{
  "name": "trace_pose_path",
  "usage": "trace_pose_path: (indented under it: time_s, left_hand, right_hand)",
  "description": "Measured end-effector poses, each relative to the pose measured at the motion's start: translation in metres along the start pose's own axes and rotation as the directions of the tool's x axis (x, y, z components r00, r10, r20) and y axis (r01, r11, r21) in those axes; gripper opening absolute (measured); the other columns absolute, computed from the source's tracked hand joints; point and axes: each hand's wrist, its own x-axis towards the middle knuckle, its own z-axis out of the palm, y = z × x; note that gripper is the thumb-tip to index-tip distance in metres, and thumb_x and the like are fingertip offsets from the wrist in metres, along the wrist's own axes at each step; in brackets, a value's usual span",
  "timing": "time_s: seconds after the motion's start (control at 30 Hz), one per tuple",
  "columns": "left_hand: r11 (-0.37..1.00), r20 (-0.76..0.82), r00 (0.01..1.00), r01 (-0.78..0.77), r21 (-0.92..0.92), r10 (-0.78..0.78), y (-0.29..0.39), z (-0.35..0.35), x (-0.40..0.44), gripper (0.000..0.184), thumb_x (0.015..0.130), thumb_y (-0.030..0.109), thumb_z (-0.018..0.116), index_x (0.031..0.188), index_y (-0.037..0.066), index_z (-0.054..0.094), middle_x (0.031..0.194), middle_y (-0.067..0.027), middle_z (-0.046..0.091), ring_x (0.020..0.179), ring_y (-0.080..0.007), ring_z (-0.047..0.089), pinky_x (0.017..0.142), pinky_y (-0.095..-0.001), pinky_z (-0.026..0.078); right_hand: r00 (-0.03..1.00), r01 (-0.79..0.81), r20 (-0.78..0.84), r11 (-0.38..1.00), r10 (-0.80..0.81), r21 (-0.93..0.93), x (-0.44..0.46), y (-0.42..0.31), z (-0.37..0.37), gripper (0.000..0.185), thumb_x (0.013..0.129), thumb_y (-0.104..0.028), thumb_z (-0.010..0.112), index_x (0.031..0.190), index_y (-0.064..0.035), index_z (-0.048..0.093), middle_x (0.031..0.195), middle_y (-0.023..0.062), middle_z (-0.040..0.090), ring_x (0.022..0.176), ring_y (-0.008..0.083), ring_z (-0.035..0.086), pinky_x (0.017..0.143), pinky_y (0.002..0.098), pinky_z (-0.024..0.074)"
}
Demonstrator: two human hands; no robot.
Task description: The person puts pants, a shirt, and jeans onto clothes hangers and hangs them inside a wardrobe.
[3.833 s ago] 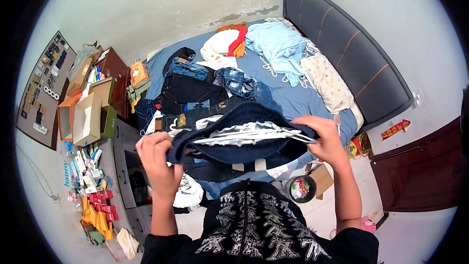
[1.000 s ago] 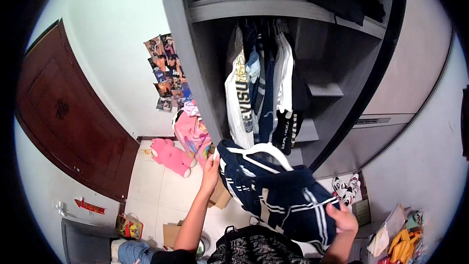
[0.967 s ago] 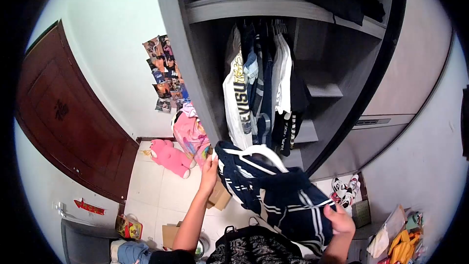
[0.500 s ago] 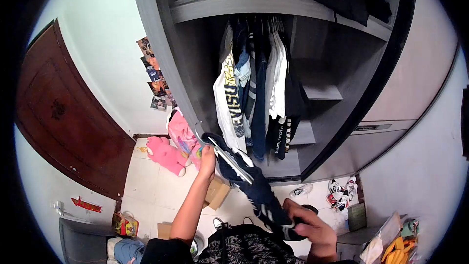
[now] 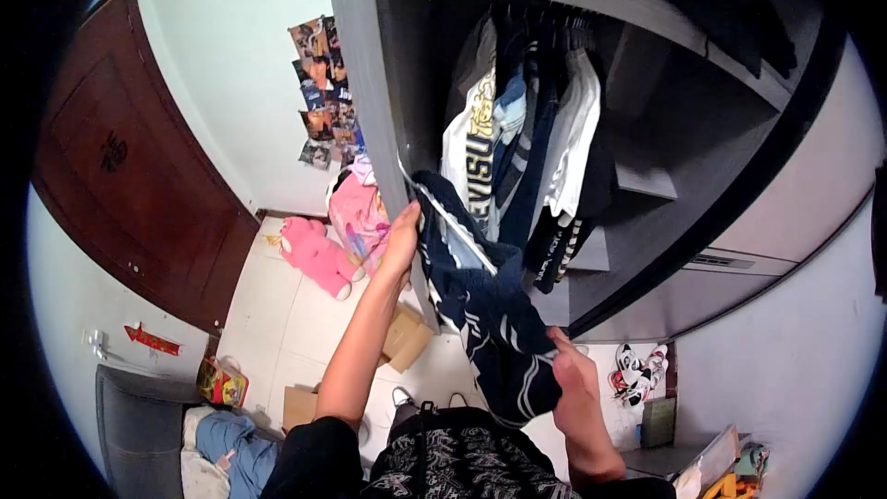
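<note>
Navy shorts with white stripes (image 5: 504, 333) hang between my two hands, in front of the open wardrobe (image 5: 365, 65). A white hanger (image 5: 459, 233) lies inside their waistband. My left hand (image 5: 404, 229) is closed on the waistband end by the wardrobe's left side panel. At the lower right, my right hand (image 5: 571, 365) grips the edge of the shorts; its fingertips are partly hidden. Behind the shorts several clothes hang from the rail, among them a white garment with printed letters (image 5: 479, 143) and a white shirt (image 5: 575, 129).
Left of the wardrobe, a pink plush toy (image 5: 319, 257) and a cardboard box (image 5: 405, 337) lie on the floor. Shoes (image 5: 637, 374) stand at the lower right. A brown door (image 5: 139, 157) is at the left; a bed corner (image 5: 139, 425) shows at the lower left.
From the bed, the view has turned to the wardrobe. Over the last second, the shorts have swung and risen towards the wardrobe's left panel, and my right hand has shifted its hold.
</note>
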Motion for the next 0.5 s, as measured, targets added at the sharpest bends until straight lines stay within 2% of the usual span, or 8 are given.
trace_pose_path:
  time_s: [0.03,0.1,0.17,0.23,0.27,0.37,0.43,0.5]
  left_hand:
    - [0.992,0.024,1.0,0.019,-0.127,-0.016,0.01,0.003,-0.012,0.055,0.103,0.036,0.037,0.141,-0.003,0.041,0.142,-0.0135,0.048,0.132,-0.0213,0.043,0.112,-0.0288,0.026]
    - [0.98,-0.053,0.999,-0.012,-0.2,0.001,0.027,0.018,-0.034,0.05,0.103,0.037,0.037,0.136,0.0,0.048,0.131,-0.0091,0.056,0.121,-0.0183,0.051,0.108,-0.031,0.032]
    - [0.992,-0.078,0.99,-0.111,0.064,0.116,0.03,0.016,-0.04,0.055,0.103,0.037,0.037,0.143,0.0,0.039,0.147,-0.0124,0.041,0.136,-0.0209,0.038,0.113,-0.0305,0.026]
    - [0.973,-0.095,0.984,-0.133,0.188,0.153,0.044,0.019,-0.057,0.052,0.102,0.032,0.042,0.142,0.0,0.04,0.145,-0.0125,0.043,0.134,-0.0211,0.04,0.112,-0.0312,0.027]
    - [0.974,-0.097,0.985,-0.121,0.191,0.142,0.05,0.018,-0.067,0.052,0.102,0.032,0.042,0.142,0.0,0.04,0.145,-0.0125,0.043,0.134,-0.0211,0.04,0.112,-0.0312,0.027]
    - [0.964,0.015,0.99,-0.139,0.225,0.139,0.041,0.003,-0.081,0.046,0.099,0.022,0.05,0.139,0.001,0.044,0.143,-0.0168,0.043,0.132,-0.0267,0.041,0.109,-0.0339,0.031]
    - [0.688,-0.084,0.843,-0.372,0.623,0.532,0.032,-0.003,-0.072,0.044,0.094,0.009,0.053,0.137,0.002,0.045,0.142,-0.019,0.042,0.131,-0.0327,0.041,0.108,-0.0391,0.033]
    - [0.612,-0.101,0.809,-0.35,0.709,0.579,0.036,-0.006,-0.057,0.05,0.09,0.002,0.054,0.138,0.001,0.041,0.145,-0.0216,0.036,0.134,-0.0375,0.037,0.11,-0.0452,0.029]
  right_hand:
    - [1.0,-0.01,0.007,1.0,0.01,0.004,0.006,0.003,0.007,0.04,0.102,-0.019,0.046,0.125,0.0142,0.049,0.139,0.0257,0.047,0.134,0.0323,0.041,0.112,0.0361,0.0251]
    - [0.999,0.044,-0.003,0.984,-0.045,-0.17,0.02,0.012,0.021,0.045,0.103,-0.024,0.044,0.126,0.014,0.049,0.136,0.0252,0.05,0.13,0.0313,0.043,0.11,0.0346,0.0276]
    - [0.997,0.081,0.027,0.99,-0.079,-0.115,0.038,0.015,0.036,0.048,0.104,-0.029,0.042,0.123,0.0133,0.052,0.127,0.0209,0.056,0.122,0.0266,0.049,0.107,0.0326,0.0317]
    - [0.993,-0.051,-0.093,0.982,0.069,0.18,0.054,0.031,0.045,0.047,0.105,-0.032,0.039,0.117,0.0104,0.056,0.117,0.0138,0.06,0.113,0.0209,0.052,0.101,0.0303,0.0359]
    - [0.973,-0.096,-0.19,0.977,0.133,0.192,0.06,0.048,0.046,0.048,0.105,-0.035,0.037,0.114,0.007,0.059,0.113,0.0084,0.062,0.107,0.0163,0.054,0.097,0.0289,0.0388]
    - [0.973,-0.032,-0.2,0.925,0.116,0.379,0.093,0.04,0.057,0.05,0.105,-0.037,0.036,0.115,0.0059,0.058,0.112,0.0077,0.063,0.105,0.0141,0.054,0.094,0.0271,0.0398]
    - [0.976,-0.059,-0.161,0.89,0.146,0.451,0.12,0.037,0.067,0.055,0.104,-0.043,0.037,0.116,0.0064,0.057,0.111,0.0099,0.061,0.103,0.0154,0.053,0.094,0.0284,0.0397]
    - [0.925,-0.092,-0.295,0.893,0.241,0.441,0.145,0.058,0.08,0.057,0.102,-0.046,0.038,0.117,0.0059,0.057,0.112,0.0113,0.06,0.103,0.0176,0.053,0.094,0.03,0.0402]
